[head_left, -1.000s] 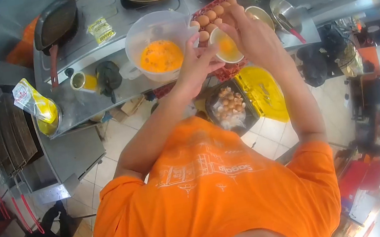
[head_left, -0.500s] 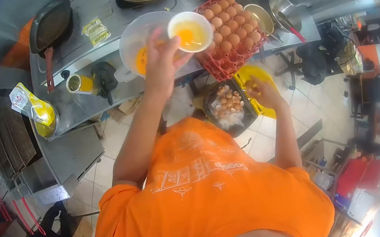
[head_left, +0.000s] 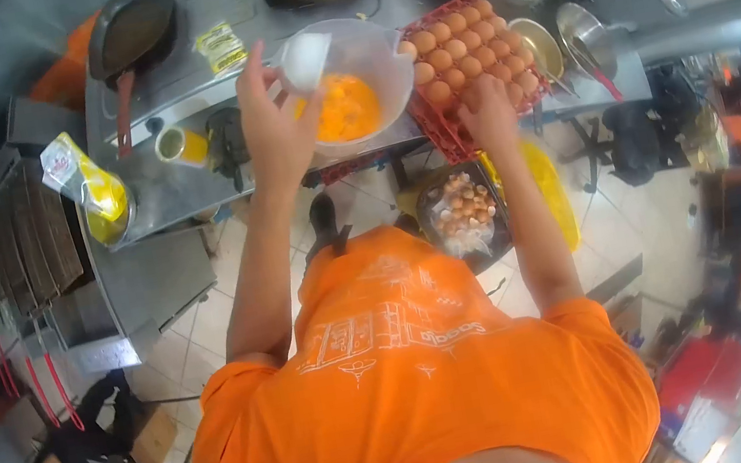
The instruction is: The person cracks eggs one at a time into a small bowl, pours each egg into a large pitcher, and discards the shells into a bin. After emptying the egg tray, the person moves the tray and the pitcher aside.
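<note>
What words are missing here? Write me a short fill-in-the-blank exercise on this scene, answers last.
The left hand holds a tilted cup, coloured ____, over the bowl. The right hand reaches among brown, rounded ____ in the tray. That tray is coloured ____. The shirt the person wears is coloured ____.

Missing words: white; eggs; red; orange.

Person is wearing 1 orange short-sleeved T-shirt (head_left: 404, 424), round neckline. White line print (head_left: 335, 342) is running across the front: boxy outlines, small lettering, 2 funnel-shaped outlines below. 2 loose orange sleeves (head_left: 239, 384) are ending above the elbows. Left hand (head_left: 277, 139) and right hand (head_left: 489, 116) are showing bare. Dark shoe (head_left: 323, 213) is showing below.
</note>
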Demonstrator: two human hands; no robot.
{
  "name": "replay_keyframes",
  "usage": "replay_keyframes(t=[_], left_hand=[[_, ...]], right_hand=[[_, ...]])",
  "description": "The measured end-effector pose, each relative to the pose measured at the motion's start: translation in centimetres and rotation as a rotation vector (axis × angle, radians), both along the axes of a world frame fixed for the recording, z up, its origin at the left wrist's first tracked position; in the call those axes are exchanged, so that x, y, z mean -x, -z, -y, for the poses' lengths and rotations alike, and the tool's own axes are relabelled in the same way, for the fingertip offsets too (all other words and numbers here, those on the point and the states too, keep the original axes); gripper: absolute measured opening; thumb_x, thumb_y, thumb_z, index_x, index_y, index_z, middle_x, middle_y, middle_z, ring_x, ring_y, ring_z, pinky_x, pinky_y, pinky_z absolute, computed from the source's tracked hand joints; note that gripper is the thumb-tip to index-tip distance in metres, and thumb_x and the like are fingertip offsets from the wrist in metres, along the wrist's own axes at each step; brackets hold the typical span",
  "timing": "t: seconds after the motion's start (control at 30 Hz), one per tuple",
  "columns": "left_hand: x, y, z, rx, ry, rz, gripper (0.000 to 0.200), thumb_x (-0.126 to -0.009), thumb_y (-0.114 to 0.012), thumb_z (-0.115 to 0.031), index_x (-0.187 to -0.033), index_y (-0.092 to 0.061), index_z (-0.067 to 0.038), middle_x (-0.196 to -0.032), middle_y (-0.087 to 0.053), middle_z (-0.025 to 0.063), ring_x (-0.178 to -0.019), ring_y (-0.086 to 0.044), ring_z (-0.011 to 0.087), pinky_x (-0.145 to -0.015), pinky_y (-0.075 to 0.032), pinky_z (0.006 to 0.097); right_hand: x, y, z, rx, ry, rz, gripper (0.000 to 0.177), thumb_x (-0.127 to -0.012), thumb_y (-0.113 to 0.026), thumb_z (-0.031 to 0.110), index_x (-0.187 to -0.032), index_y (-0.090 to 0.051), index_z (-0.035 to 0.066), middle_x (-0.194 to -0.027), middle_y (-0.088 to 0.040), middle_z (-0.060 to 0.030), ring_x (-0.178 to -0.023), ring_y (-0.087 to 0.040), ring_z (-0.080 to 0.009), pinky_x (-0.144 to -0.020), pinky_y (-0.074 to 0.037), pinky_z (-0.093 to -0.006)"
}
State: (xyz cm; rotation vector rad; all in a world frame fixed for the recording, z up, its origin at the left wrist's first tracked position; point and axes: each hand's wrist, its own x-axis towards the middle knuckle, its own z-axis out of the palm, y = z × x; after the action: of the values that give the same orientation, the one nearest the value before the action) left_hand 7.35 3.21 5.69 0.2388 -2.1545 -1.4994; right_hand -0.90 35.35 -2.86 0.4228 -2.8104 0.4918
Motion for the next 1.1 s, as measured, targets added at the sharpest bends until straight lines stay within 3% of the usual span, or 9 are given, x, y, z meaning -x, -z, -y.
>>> replay_keyframes(t=[0.07, 0.13, 0.17, 0.3, 0.37, 0.47, 0.73, 0.83, 1.1], left_hand=[[-0.3, -0.6, 0.2, 0.056, -0.047, 0.005, 0.085, -0.077, -0.080, -0.001, -0.149, -0.037, -0.008, -0.119, -0.052, 0.0109, -0.112, -0.056, 0.0214, -0.097, -0.055, 0.0377], [-0.3, -0.6, 0.5, 0.120, -0.032, -0.021, 0.084, -0.077, -0.080, -0.002, -0.149, -0.036, -0.009, -0.119, -0.051, 0.0111, -0.112, -0.056, 0.0215, -0.097, -0.055, 0.0376], [-0.4, -0.6, 0.6, 0.119, -0.041, -0.015, 0.084, -0.077, -0.080, -0.002, -0.149, -0.036, -0.009, -0.119, -0.051, 0.0111, -0.112, -0.056, 0.0215, -0.097, -0.055, 0.0376], [-0.2, -0.6, 0.4, -0.084, -0.005, -0.016, 0.084, -0.080, -0.080, -0.007, -0.150, -0.034, -0.006, -0.117, -0.051, 0.0115, -0.111, -0.057, 0.0209, -0.096, -0.056, 0.0377], [-0.1, -0.5, 0.3, -0.160, 0.004, 0.000, 0.083, -0.081, -0.079, -0.009, -0.150, -0.033, -0.005, -0.116, -0.050, 0.0117, -0.110, -0.057, 0.0209, -0.095, -0.056, 0.0374], [-0.2, -0.5, 0.2, -0.232, 0.032, 0.009, 0.082, -0.084, -0.078, -0.013, -0.150, -0.030, -0.004, -0.116, -0.050, 0.0118, -0.108, -0.058, 0.0212, -0.093, -0.057, 0.0362], [0.3, -0.4, -3.2, -0.710, 0.341, 0.274, 0.077, -0.090, -0.073, -0.020, -0.151, -0.027, -0.005, -0.118, -0.050, 0.0140, -0.109, -0.059, 0.0219, -0.091, -0.058, 0.0353], [0.3, -1.4, -5.9, -0.877, 0.438, 0.360, 0.073, -0.094, -0.069, -0.022, -0.151, -0.026, -0.006, -0.120, -0.051, 0.0137, -0.113, -0.059, 0.0225, -0.092, -0.058, 0.0375], [0.7, -1.2, -9.2, -0.997, 0.596, 0.391, 0.072, -0.096, -0.067, -0.020, -0.152, -0.023, -0.006, -0.121, -0.051, 0.0119, -0.116, -0.057, 0.0226, -0.096, -0.057, 0.0420]], right_hand=[[0.6, 0.3, -0.6, 0.024, -0.094, -0.153, 0.043, -0.082, -0.066, 0.007, -0.121, -0.048, 0.004, -0.109, -0.056, -0.0186, -0.088, -0.065, -0.0320, -0.075, -0.056, -0.0387], [-0.3, -2.6, 0.3, 1.216, 0.034, 0.485, 0.045, -0.082, -0.066, 0.004, -0.123, -0.047, 0.004, -0.104, -0.058, -0.0132, -0.087, -0.063, -0.0216, -0.075, -0.054, -0.0313], [-1.1, -3.8, 1.4, 1.409, -0.106, 0.608, 0.044, -0.084, -0.067, 0.003, -0.124, -0.047, 0.004, -0.104, -0.056, -0.0098, -0.089, -0.061, -0.0155, -0.075, -0.053, -0.0274], [-5.3, -8.4, 7.7, 1.094, -0.314, 0.716, 0.039, -0.088, -0.063, 0.002, -0.123, -0.047, 0.003, -0.108, -0.056, -0.0122, -0.086, -0.063, -0.0201, -0.072, -0.053, -0.0299], [-6.6, -9.5, 10.2, 0.498, -0.541, 0.076, 0.034, -0.091, -0.059, 0.002, -0.123, -0.047, 0.002, -0.111, -0.054, -0.0148, -0.083, -0.062, -0.0263, -0.069, -0.053, -0.0344], [-7.3, -9.0, 11.8, 0.243, -0.526, 0.147, 0.034, -0.093, -0.056, 0.001, -0.125, -0.047, 0.002, -0.112, -0.053, -0.0164, -0.083, -0.060, -0.0319, -0.072, -0.052, -0.0364], [-5.6, -14.8, 10.1, 0.984, -0.277, 0.761, 0.033, -0.099, -0.055, 0.009, -0.130, -0.045, 0.004, -0.114, -0.055, -0.0132, -0.097, -0.058, -0.0242, -0.087, -0.048, -0.0349], [-3.6, -16.4, 9.2, 0.521, -0.466, 0.312, 0.031, -0.101, -0.053, 0.014, -0.128, -0.044, 0.002, -0.110, -0.059, -0.0142, -0.098, -0.060, -0.0289, -0.089, -0.047, -0.0370], [-2.9, -19.4, 6.5, 0.112, -0.382, 0.297, 0.029, -0.103, -0.050, 0.023, -0.122, -0.043, 0.003, -0.103, -0.065, -0.0251, -0.097, -0.062, -0.0454, -0.081, -0.048, -0.0483]])
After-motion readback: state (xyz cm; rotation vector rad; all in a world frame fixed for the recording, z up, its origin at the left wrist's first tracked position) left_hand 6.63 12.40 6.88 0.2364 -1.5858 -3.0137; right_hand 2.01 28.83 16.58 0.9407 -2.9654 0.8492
